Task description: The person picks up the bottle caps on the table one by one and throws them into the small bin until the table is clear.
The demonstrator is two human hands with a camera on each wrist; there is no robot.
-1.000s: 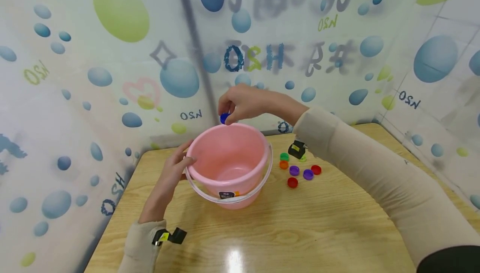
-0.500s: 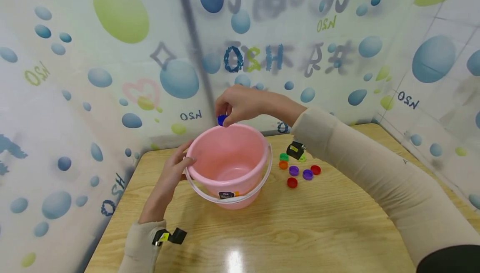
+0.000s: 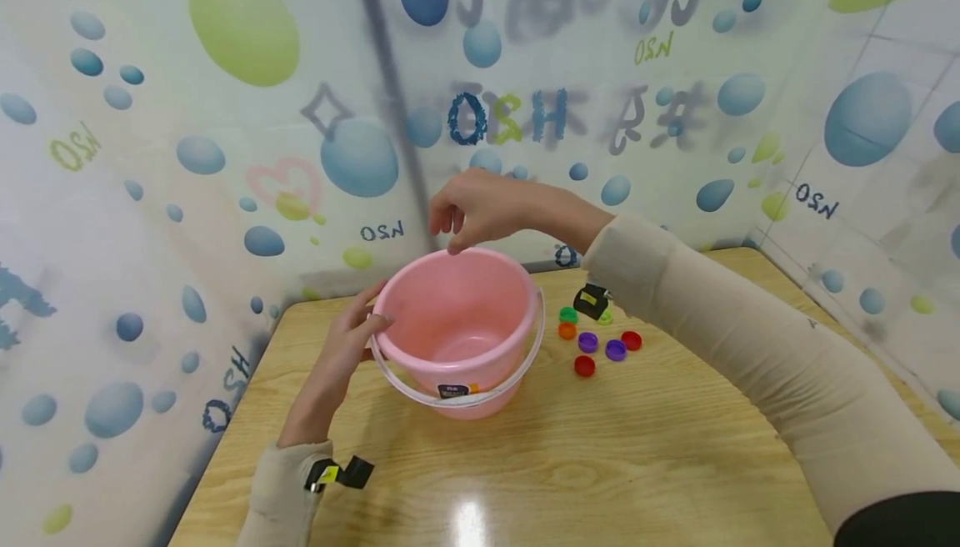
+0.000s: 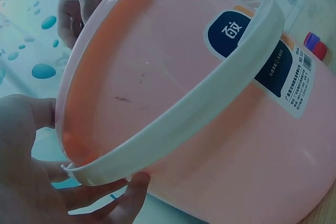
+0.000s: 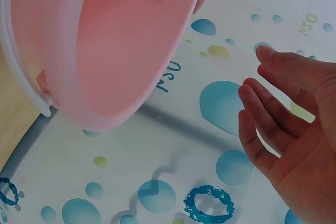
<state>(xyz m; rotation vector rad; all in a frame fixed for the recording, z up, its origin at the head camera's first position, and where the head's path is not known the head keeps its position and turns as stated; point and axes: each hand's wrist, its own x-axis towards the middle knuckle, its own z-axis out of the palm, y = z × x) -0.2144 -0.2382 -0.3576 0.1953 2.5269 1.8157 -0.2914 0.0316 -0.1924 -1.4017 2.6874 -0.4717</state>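
A pink plastic bucket stands on the table, its white handle hanging down at the front. At the bucket's left side, my left hand grips the rim, thumb over the edge and fingers against the outer wall. My right hand hovers over the bucket's far rim with nothing in it. In the right wrist view the fingers of that hand are loosely bent and apart from the bucket. The blue cap from the earlier frames is not visible in any view now.
Several small round caps lie right of the bucket, among them a green cap, an orange cap, a purple cap and a red cap. A patterned curtain-like wall rises behind the wooden table.
My right hand pinched a blue cap above the far rim and shifted slightly left; it has let the cap go. The left hand and the bucket have not moved.
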